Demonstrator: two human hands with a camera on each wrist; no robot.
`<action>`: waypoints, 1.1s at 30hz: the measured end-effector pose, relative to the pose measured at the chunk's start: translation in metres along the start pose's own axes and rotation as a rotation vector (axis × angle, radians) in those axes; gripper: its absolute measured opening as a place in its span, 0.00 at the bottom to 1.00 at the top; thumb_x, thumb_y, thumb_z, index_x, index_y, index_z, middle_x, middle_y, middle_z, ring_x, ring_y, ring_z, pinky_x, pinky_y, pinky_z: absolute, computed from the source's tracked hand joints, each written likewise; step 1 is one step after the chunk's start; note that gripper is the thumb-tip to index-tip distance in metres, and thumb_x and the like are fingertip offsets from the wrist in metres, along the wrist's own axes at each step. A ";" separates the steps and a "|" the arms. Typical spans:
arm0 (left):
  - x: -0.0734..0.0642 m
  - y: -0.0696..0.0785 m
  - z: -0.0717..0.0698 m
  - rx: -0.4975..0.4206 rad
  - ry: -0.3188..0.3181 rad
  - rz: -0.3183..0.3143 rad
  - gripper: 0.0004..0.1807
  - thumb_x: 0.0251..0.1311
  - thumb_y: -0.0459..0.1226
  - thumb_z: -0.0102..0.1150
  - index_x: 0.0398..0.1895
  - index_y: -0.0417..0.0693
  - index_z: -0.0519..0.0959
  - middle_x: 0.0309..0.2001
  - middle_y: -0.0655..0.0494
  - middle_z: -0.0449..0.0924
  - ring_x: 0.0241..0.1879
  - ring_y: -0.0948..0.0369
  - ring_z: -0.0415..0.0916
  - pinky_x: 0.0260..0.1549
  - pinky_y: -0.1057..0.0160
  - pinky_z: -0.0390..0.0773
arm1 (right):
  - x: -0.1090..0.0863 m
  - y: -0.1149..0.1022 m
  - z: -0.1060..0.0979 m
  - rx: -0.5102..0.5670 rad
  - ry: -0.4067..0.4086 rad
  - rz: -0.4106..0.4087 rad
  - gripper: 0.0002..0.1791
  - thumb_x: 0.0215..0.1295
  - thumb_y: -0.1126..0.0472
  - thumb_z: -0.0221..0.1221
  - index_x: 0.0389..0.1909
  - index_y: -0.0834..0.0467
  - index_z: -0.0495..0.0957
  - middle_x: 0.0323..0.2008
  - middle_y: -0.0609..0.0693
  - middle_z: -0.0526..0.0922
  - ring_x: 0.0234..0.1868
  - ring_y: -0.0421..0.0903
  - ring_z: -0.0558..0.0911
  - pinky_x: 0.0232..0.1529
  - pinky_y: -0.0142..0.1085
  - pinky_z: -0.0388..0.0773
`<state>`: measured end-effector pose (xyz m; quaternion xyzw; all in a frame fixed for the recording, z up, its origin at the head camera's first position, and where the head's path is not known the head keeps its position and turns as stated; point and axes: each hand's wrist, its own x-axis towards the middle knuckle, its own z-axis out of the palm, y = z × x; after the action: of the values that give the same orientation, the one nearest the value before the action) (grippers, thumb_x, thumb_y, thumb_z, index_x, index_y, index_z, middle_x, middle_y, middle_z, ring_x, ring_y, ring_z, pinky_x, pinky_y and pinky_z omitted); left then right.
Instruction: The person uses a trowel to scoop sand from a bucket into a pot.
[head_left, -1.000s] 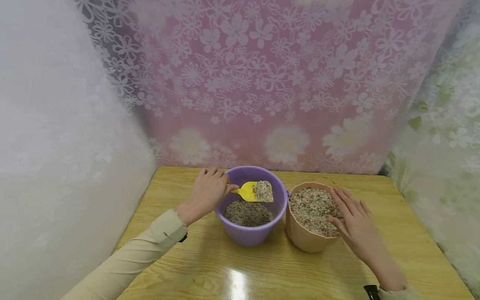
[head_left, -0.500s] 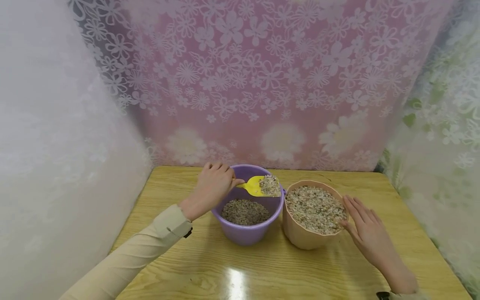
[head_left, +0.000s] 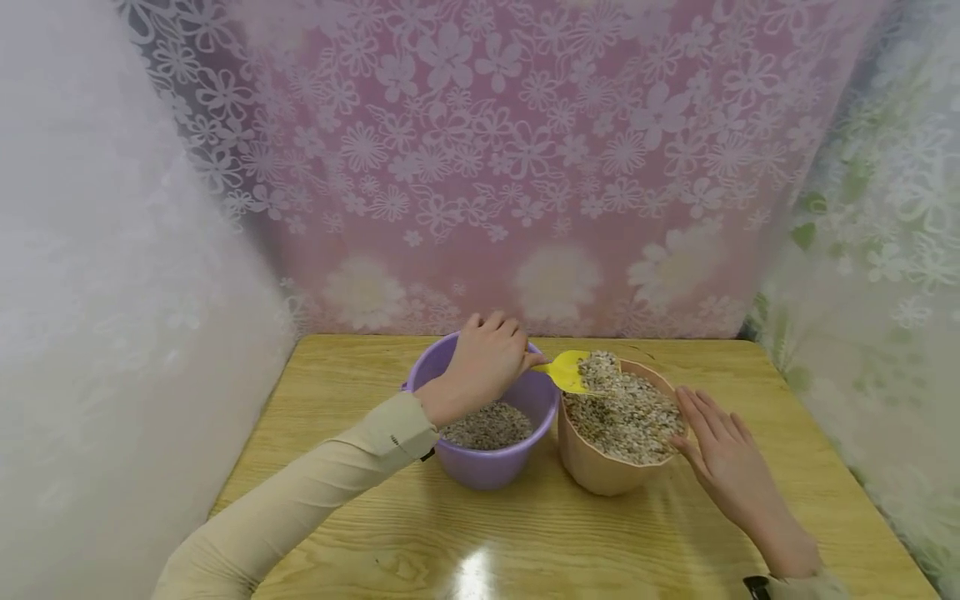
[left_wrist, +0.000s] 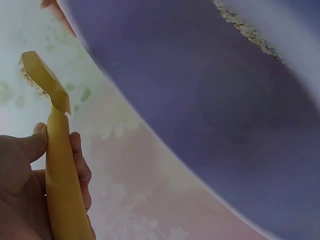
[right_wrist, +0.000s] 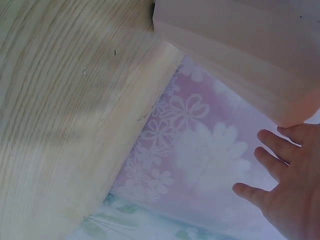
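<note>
Left grip curled round yellow scoop; heaped blade points 3 o'clock, handle part-hidden. Right grip straight-fingered, touching pot.

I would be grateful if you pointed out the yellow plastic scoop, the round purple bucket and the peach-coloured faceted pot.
Yellow plastic scoop (head_left: pixel 567 372): head view, on the blade's bare part.
Round purple bucket (head_left: pixel 483 470): head view, on its outer front wall.
Peach-coloured faceted pot (head_left: pixel 597 472): head view, on its outer front wall.
</note>
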<state>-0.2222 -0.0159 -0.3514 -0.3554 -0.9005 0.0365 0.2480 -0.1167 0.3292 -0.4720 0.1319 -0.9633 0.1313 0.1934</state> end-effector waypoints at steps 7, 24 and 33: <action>0.020 0.024 0.003 0.042 -0.104 0.053 0.27 0.75 0.60 0.42 0.42 0.55 0.86 0.46 0.59 0.85 0.51 0.60 0.76 0.44 0.59 0.69 | 0.000 0.000 0.000 -0.038 -0.003 -0.013 0.38 0.79 0.46 0.50 0.81 0.56 0.50 0.79 0.57 0.56 0.81 0.49 0.46 0.77 0.55 0.36; 0.044 0.066 0.013 0.208 -0.215 0.186 0.26 0.75 0.60 0.39 0.39 0.64 0.88 0.42 0.64 0.83 0.49 0.61 0.72 0.47 0.61 0.66 | -0.002 0.002 0.000 -0.047 0.022 -0.025 0.39 0.78 0.45 0.50 0.81 0.54 0.48 0.78 0.57 0.57 0.81 0.49 0.49 0.78 0.54 0.37; 0.045 0.070 0.012 0.316 -0.126 0.248 0.27 0.76 0.60 0.38 0.40 0.60 0.87 0.44 0.64 0.85 0.53 0.60 0.73 0.61 0.56 0.68 | -0.002 0.003 0.004 -0.028 0.033 -0.027 0.37 0.79 0.46 0.49 0.81 0.55 0.49 0.77 0.59 0.59 0.81 0.49 0.50 0.78 0.54 0.37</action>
<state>-0.2122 0.0670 -0.3604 -0.4171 -0.8467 0.2297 0.2373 -0.1170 0.3309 -0.4771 0.1402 -0.9598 0.1173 0.2128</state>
